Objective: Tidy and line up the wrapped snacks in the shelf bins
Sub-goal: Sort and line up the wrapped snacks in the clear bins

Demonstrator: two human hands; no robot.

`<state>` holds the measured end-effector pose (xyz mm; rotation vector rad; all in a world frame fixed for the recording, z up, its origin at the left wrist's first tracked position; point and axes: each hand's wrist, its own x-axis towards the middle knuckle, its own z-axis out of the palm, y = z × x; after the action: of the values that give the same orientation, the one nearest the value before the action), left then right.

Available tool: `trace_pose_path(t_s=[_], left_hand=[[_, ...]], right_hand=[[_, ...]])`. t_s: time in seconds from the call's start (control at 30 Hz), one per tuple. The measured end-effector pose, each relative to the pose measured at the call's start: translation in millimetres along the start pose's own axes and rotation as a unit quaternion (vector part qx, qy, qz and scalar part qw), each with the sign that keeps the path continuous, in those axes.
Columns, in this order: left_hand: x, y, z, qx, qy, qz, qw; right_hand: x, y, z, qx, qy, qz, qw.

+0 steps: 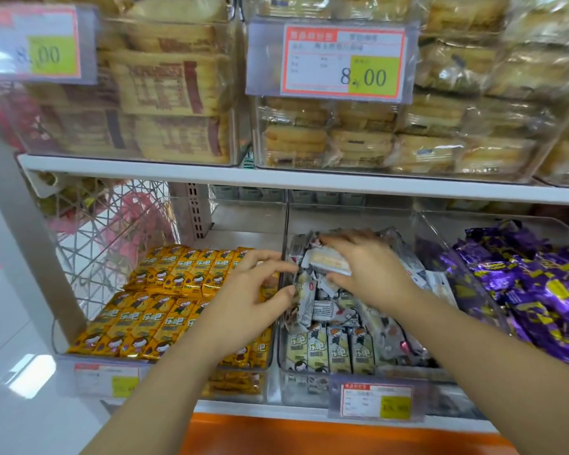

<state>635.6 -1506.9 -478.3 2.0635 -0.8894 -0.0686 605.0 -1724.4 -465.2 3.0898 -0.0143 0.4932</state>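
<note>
A clear middle bin (309, 385) on the lower shelf holds grey-white wrapped snacks (330, 351), a neat row at its front and a jumbled pile behind. My right hand (368, 270) is over the pile and grips one grey-white snack pack (329, 262) from above. My left hand (253, 290) reaches across the divider wall and its fingertips pinch the edge of a loose grey-white pack (304, 292) in the pile. The bin to the left holds yellow wrapped snacks (151, 303) lined up in tidy rows.
A bin of purple wrapped snacks (539, 290) lies to the right. Price tags (376, 402) hang on the bin fronts. The upper shelf (276, 178) carries clear boxes of wrapped pastries (358, 142). A wire basket (112, 231) stands at the left, an orange panel (309, 435) below.
</note>
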Motion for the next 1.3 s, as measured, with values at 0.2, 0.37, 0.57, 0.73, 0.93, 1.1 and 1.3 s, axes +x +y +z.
trace_pose_path(t_s=[0.2, 0.37, 0.57, 0.73, 0.93, 1.1, 1.3], left_hand=[[1.7, -1.4, -0.8, -0.004, 0.0, 0.004, 1.0], [2.4, -1.8, -1.4, -0.001, 0.0, 0.004, 1.0], [2.2, -0.2, -0.5, -0.002, 0.005, 0.011, 1.0], [-0.3, 0.0, -1.0, 0.003, 0.004, 0.012, 1.0], [0.7, -2.5, -1.2, 0.006, 0.002, 0.012, 1.0], [1.4, -3.7, -1.6, 0.006, 0.004, 0.013, 1.0], [1.6, -3.1, -0.4, 0.001, 0.004, 0.006, 1.0]], right_hand=[[19.8, 9.3, 0.5, 0.037, -0.025, 0.002, 0.999], [7.0, -1.5, -9.2, -0.035, -0.015, -0.032, 0.999], [-18.1, -38.0, -9.7, -0.01, -0.119, -0.172, 0.978], [-6.2, -40.3, 1.5, -0.101, -0.141, -0.187, 0.967], [-6.5, -34.5, 3.5, -0.09, -0.124, -0.211, 0.965], [-18.9, -37.3, 0.3, 0.013, -0.185, -0.217, 0.958], [-20.2, -7.9, -12.3, -0.031, -0.169, -0.175, 0.969]])
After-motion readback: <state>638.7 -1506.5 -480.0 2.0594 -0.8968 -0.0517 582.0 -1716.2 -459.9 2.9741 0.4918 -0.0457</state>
